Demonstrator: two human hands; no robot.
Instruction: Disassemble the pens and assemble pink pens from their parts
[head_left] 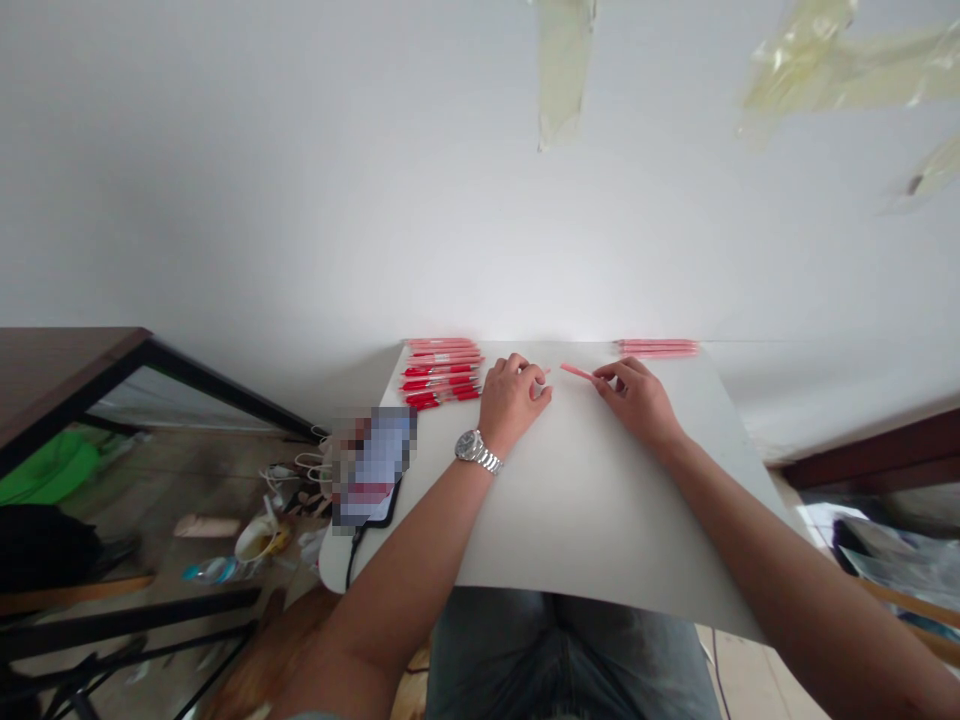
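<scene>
- Right hand (628,402): fingers pinched together on a red pen (576,372) at 12 o'clock.
- Left hand (514,402): curled shut around a small pale piece (541,386).
- Red pens (442,372) lie parallel at 11 o'clock, a second row (656,348) at 1 o'clock, seemingly kept apart on the surface (585,510).

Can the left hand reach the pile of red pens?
Probably yes: the left hand rests right beside the pile of red plastic pens, with nothing between them on the white tabletop.
</scene>
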